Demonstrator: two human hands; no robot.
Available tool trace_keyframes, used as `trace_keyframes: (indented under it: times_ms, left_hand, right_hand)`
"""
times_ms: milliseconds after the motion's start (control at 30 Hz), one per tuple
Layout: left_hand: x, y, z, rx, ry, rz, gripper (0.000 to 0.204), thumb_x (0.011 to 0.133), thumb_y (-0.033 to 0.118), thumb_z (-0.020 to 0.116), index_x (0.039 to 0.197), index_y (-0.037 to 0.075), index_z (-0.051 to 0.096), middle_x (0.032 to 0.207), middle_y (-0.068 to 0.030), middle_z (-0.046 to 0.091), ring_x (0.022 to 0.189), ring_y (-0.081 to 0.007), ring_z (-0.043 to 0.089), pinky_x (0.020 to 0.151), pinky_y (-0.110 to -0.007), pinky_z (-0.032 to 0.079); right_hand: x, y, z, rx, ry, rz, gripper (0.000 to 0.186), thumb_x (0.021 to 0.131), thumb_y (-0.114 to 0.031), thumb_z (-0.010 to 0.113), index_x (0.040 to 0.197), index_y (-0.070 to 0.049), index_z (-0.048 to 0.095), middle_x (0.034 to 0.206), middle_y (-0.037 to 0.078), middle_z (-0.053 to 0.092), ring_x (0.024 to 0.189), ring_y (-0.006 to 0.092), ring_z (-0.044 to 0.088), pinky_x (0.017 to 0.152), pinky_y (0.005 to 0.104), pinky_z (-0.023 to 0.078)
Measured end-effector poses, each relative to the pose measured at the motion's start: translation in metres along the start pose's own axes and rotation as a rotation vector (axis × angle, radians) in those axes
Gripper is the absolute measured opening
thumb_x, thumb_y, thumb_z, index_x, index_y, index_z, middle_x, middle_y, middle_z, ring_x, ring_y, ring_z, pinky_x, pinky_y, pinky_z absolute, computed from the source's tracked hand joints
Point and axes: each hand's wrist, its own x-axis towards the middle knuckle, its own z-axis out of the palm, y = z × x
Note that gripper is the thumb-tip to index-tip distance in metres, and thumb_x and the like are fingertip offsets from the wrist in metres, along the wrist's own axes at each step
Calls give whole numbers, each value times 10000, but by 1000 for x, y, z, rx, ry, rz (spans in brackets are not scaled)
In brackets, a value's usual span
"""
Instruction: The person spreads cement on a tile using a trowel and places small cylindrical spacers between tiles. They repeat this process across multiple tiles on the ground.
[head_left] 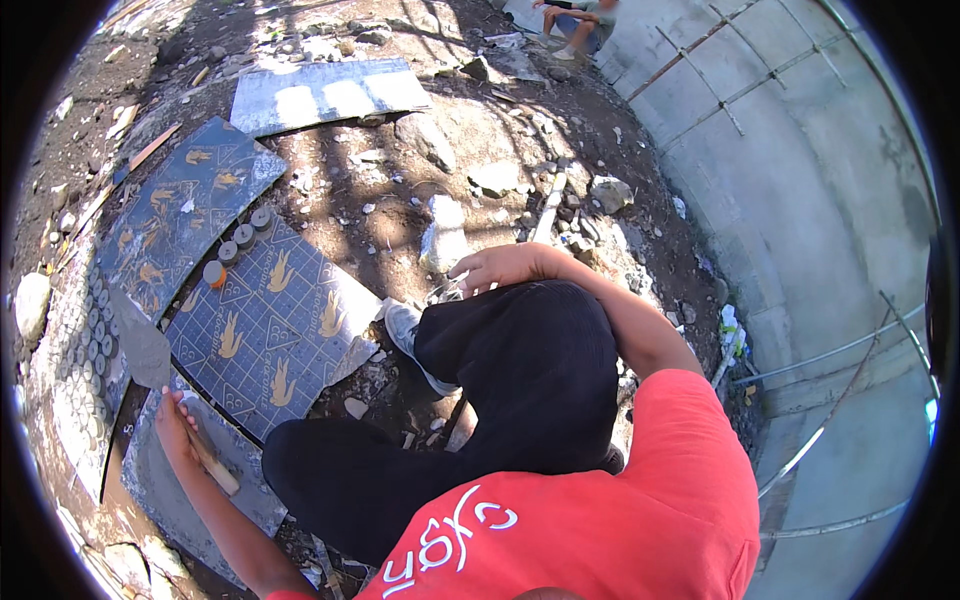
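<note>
My left hand [178, 428] is closed around a trowel's wooden handle [215, 466]. The trowel's blade [146, 350] is coated in grey mortar and reaches over the edge of a dark printed board. Beneath that hand lies a mortar-smeared board [255, 487]. My right hand [497, 267] rests over my raised knee, fingers loosely stretched, with nothing clearly held. Ahead of the trowel, small grey cylinders [243, 235] stand in a row on a printed board [300, 320]; the nearest one [214, 273] has an orange band. Many small grey discs [100, 335] sit at the far left.
Another printed board [190, 205] and a pale panel [330, 95] lie farther out. Rocks [425, 140] and rubble cover the dirt. A concrete wall [800, 190] with bars against it rises on the right. Another person [580, 25] sits at the wall's far end.
</note>
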Motion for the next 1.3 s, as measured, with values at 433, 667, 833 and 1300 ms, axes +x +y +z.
trace_keyframes:
  times_ms: [433,667,833,1300]
  left_hand:
    - [-245,-92,-77,364,602,49,293,928,220,650,1091,-12,574,819,-175,658,716,-321,660,668,-445,500]
    - [-268,-145,-44,555,734,-144,259,949,243,581,981,-8,521,914,-311,665,896,-509,650,774,-567,483]
    - [-231,-156,-35,689,685,-281,286,950,247,556,1054,-18,535,1013,-337,668,993,-515,646,856,-590,486]
    - [-147,-167,-122,800,659,-259,394,910,275,586,1105,-66,614,1109,-338,669,1070,-507,635,943,-549,502]
  right_hand:
    - [59,-104,15,36,-334,90,493,1012,-318,546,1417,-38,521,1131,111,717,1052,191,681,866,328,551]
    - [93,-100,9,11,-358,33,498,1011,-330,575,1397,-23,509,1104,130,708,1031,219,696,851,348,563]
    - [98,-74,1,-42,-327,42,510,1017,-331,566,1408,-12,490,1132,123,699,1035,218,693,830,345,562]
    - [105,-39,-16,-15,-312,8,542,1019,-305,555,1439,25,465,1096,143,706,1009,217,680,832,340,549]
